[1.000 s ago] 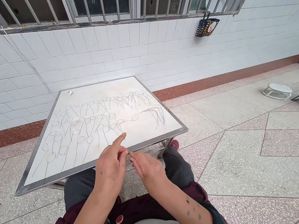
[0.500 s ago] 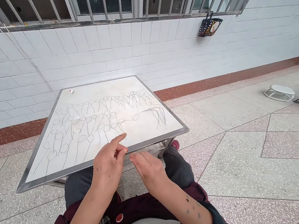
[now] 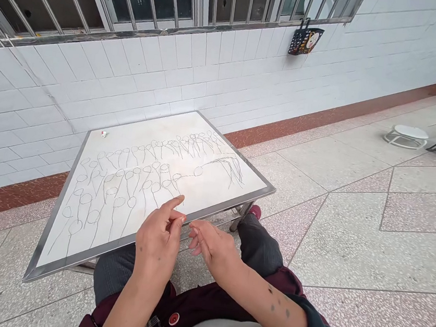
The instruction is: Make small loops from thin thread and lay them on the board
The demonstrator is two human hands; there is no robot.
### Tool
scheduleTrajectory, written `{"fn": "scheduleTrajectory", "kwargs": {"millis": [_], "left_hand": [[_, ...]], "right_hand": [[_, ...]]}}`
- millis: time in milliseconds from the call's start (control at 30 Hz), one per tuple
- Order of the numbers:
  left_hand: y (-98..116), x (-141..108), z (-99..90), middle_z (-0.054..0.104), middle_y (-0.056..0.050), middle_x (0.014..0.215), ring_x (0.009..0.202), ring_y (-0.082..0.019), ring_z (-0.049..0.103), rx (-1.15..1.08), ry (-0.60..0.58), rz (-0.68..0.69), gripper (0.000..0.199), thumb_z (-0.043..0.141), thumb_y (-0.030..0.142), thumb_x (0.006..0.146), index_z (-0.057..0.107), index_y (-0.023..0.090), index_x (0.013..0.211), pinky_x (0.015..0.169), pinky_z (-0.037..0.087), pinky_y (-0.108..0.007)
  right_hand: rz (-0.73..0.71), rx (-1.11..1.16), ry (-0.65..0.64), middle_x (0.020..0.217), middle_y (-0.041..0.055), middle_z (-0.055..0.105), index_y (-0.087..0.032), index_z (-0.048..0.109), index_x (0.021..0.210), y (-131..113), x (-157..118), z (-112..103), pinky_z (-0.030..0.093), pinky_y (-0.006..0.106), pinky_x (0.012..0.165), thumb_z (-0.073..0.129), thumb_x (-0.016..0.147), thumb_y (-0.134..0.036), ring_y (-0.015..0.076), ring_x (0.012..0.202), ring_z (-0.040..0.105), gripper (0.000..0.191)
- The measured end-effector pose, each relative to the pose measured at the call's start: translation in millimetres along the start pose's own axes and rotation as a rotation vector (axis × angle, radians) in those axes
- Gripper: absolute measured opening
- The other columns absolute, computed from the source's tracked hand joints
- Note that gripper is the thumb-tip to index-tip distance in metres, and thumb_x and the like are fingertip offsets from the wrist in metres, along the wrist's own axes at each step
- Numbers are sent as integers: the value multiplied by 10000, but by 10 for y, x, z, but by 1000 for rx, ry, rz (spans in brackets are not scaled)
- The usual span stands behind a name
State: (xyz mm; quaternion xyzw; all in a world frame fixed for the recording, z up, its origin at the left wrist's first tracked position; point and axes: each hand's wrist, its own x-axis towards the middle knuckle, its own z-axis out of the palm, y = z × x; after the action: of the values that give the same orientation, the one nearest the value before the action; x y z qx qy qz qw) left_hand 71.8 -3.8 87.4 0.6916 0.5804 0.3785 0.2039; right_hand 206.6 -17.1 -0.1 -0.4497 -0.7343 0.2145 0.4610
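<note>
Many thin dark wire-like pieces with looped ends lie in rows on the white table. A bunch of loose dark strands rests toward the table's right side. Over the near edge, my left hand pinches a tiny orange-red item between thumb and index finger; it is too small to name. Close by on the right, my right hand has thumb and index fingertips pressed together, the other fingers curled below. Whatever sits in that pinch is too fine to make out. The fingertips of both hands are nearly touching.
A small white and red object sits at the table's far left corner. A tiled wall with barred windows stands behind, a black patterned basket hanging on it. On the floor at right is a white stool.
My right hand has turned slightly, so its lower fingers now show beneath the pinch, and its forearm has shifted a little left. My left hand has hardly moved.
</note>
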Motion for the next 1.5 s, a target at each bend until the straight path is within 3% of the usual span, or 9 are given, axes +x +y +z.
{"fn": "scheduleTrajectory", "kwargs": {"millis": [233,467,567,733,867,1200,1367,1500], "left_hand": [[36,5,-28,681,20,873,755,-172,649,14,-47,-22,322,484,257,864,586,285,1167,742,480,-328],[13,14,-33,684,6,881,756,-185,644,15,-43,-3,328,474,260,864,588,274,1172,733,479,-337],[-17,11,-28,684,3,881,760,-187,645,15,-36,11,326,465,255,868,592,276,1167,729,481,-336],[-47,16,-70,677,12,881,757,-177,647,5,17,-10,311,480,264,865,604,293,1148,735,485,-331],[-40,25,-90,680,12,859,767,-184,654,6,29,-1,309,489,251,853,613,285,1134,747,485,-340],[-88,47,-203,671,24,860,691,-163,657,0,99,-66,295,503,289,844,631,305,1110,718,485,-329],[-98,78,-339,677,16,853,717,-178,659,-18,215,-133,287,534,304,818,655,290,1078,711,479,-328],[-118,70,-378,678,18,817,779,-194,654,-10,228,-122,304,555,310,800,652,298,1088,697,466,-318]], "right_hand": [[66,-67,-24,719,2,611,-198,523,983,-62,29,-47,504,234,591,297,986,-233,103,553,598,229],[74,-114,-41,822,38,670,-197,497,1127,-18,15,27,506,217,533,295,973,-234,123,622,634,257],[80,-47,-42,817,33,671,-209,514,1123,4,9,43,531,239,560,301,968,-222,122,598,629,264],[138,210,-47,922,45,670,-238,523,1150,-11,-2,55,553,220,530,342,967,-268,135,715,658,260],[196,350,-38,893,30,659,-244,556,1110,-63,-9,49,553,212,515,365,960,-271,123,674,657,244],[267,354,-107,964,28,680,-265,548,1122,-22,-105,69,553,238,569,360,964,-310,142,768,661,251],[184,192,-234,976,33,686,-244,535,1140,102,-188,-10,534,287,681,333,963,-239,148,772,654,269],[76,74,-234,1052,64,670,-214,534,1187,196,-87,-270,450,373,896,373,941,-208,203,1027,575,295]]}}
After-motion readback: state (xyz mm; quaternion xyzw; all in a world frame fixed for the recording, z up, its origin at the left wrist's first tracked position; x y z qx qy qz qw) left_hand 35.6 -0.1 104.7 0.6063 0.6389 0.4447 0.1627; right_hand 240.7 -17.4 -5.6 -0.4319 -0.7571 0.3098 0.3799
